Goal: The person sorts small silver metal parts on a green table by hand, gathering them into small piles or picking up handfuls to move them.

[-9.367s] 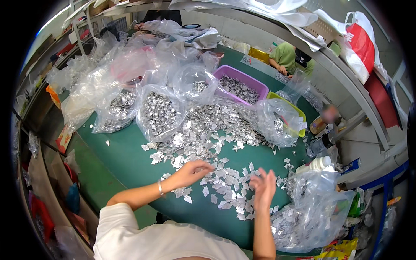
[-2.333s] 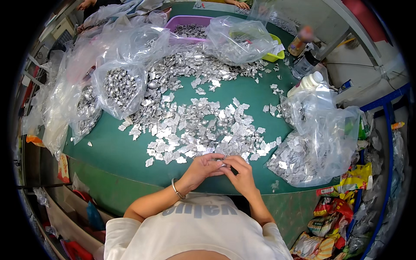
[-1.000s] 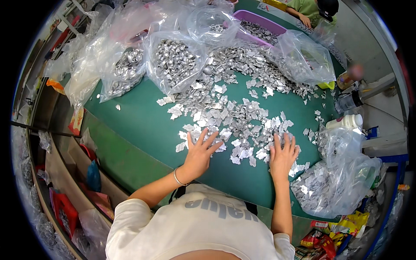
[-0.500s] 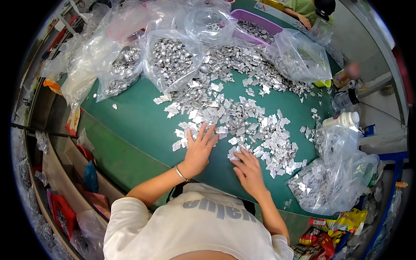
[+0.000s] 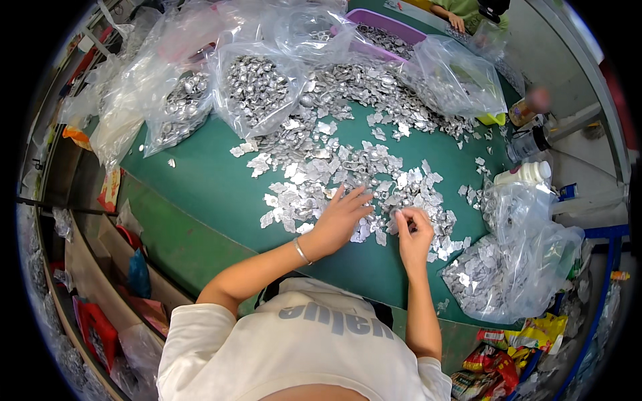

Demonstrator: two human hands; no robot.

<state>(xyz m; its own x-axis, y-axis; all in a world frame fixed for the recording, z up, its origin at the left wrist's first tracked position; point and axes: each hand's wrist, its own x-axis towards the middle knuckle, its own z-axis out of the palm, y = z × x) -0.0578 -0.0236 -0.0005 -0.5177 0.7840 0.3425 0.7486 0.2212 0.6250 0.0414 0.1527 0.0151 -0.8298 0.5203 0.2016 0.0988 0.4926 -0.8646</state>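
Though apart, left fingers point(image 5: 349, 200) on pieces point(image 5: 301, 194)

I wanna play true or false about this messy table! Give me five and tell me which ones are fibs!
1. The tabletop is green. True.
2. The left hand reaches over metal pieces. True.
3. The purple tub is empty. False: the purple tub holds small silvery parts.
4. The bracelet is on the right arm. False: the bracelet is on the left arm.
5. The white bottle is at the table's left. False: the white bottle is at its right.
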